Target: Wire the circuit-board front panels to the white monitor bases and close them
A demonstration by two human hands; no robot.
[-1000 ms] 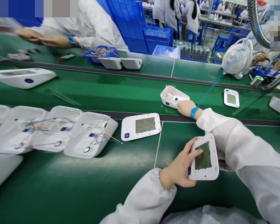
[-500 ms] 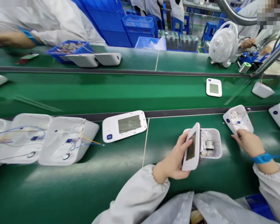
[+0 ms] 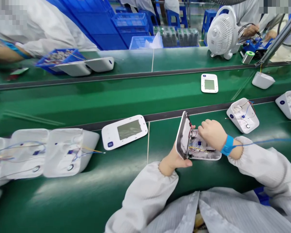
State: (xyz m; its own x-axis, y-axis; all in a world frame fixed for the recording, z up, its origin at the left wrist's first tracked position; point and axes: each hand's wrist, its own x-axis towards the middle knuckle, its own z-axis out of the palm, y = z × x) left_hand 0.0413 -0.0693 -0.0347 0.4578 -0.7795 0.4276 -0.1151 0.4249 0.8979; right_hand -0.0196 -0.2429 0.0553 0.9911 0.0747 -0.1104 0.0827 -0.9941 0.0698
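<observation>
My left hand [image 3: 176, 158] is closed around a white front cover [image 3: 183, 139], holding it nearly upright at the left side of an open white housing [image 3: 210, 158]. The inner side of the cover, with circuit parts and wires, faces right. Over the housing is my right hand [image 3: 212, 133], its fingers curled at the upper part of the interior; whatever they pinch is hidden. Inside the housing a small blue part [image 3: 199, 143] and a yellow wire show below the hand. A blue wrist strap [image 3: 227, 145] with a cord circles my right wrist.
Left lies another display cover [image 3: 124, 132], beyond it several open housings [image 3: 63, 155] with loose wires. One more wired housing [image 3: 243, 116] sits right. On the green belt [image 3: 135, 94] is a smaller display cover [image 3: 209, 83]. Across stand a fan [image 3: 221, 30] and a co-worker's parts bin [image 3: 60, 58].
My right hand has left the housing on the right and come over the open one. My left hand has turned the cover so its inner side shows.
</observation>
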